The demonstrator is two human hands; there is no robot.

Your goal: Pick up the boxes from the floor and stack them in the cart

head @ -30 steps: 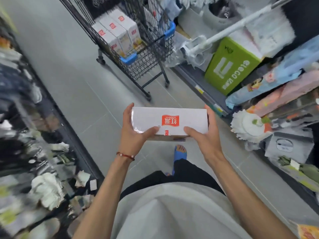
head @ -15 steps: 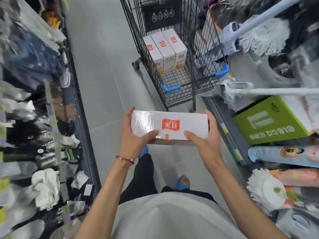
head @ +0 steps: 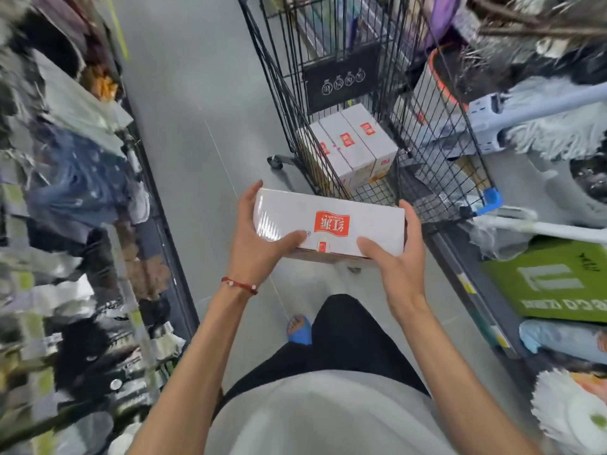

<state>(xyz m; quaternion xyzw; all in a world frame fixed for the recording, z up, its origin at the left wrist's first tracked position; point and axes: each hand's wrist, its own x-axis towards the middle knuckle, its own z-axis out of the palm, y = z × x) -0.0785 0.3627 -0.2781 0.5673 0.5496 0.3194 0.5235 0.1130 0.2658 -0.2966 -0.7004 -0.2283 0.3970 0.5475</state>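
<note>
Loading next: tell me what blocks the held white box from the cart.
Only the black wire cart's near wall, beyond the white red-labelled cardboard box gripped by left hand and right hand. Three white boxes sit inside.

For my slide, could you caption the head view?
Left hand and right hand hold a white box near a part-filled cart.

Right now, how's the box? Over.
Left hand, right hand grip white box by its ends. Held short of cart, three boxes inside. Wire wall ahead.

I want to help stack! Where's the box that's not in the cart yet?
Middle of the head view: the box is held between the left hand and right hand above the floor, just before the cart, where three matching boxes sit.
</note>
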